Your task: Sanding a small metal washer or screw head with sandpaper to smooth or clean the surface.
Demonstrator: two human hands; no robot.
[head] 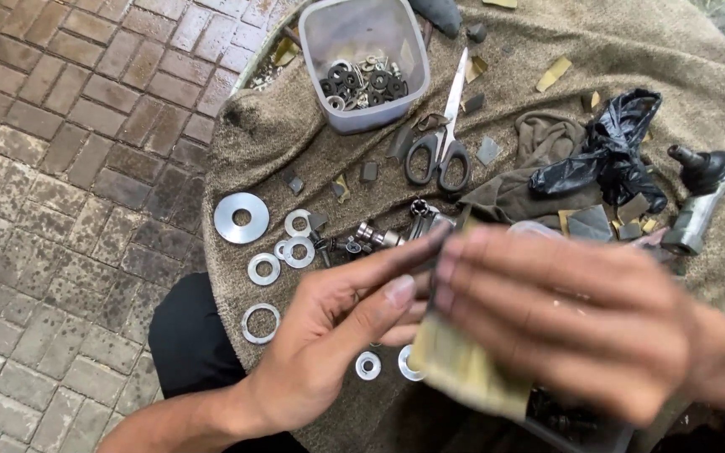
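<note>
My left hand (pixel 337 327) and my right hand (pixel 572 323) meet over a brown cloth-covered surface (pixel 287 134). Both hold a folded yellowish strip, like sandpaper or tape (pixel 463 369), between their fingers. The right hand is blurred. Just beyond the fingertips lie small metal bolts and fittings (pixel 379 237). Several flat steel washers (pixel 242 217) lie to the left of my left hand, and two more washers (pixel 368 365) show beneath it.
A clear plastic tub (pixel 320 59) of washers and rings stands at the back. Black-handled scissors (pixel 442 147), a crumpled black plastic bag (pixel 610 155), a ball-joint part (pixel 702 189) and scraps of yellowish material lie on the cloth. Brick paving (pixel 69 168) lies to the left.
</note>
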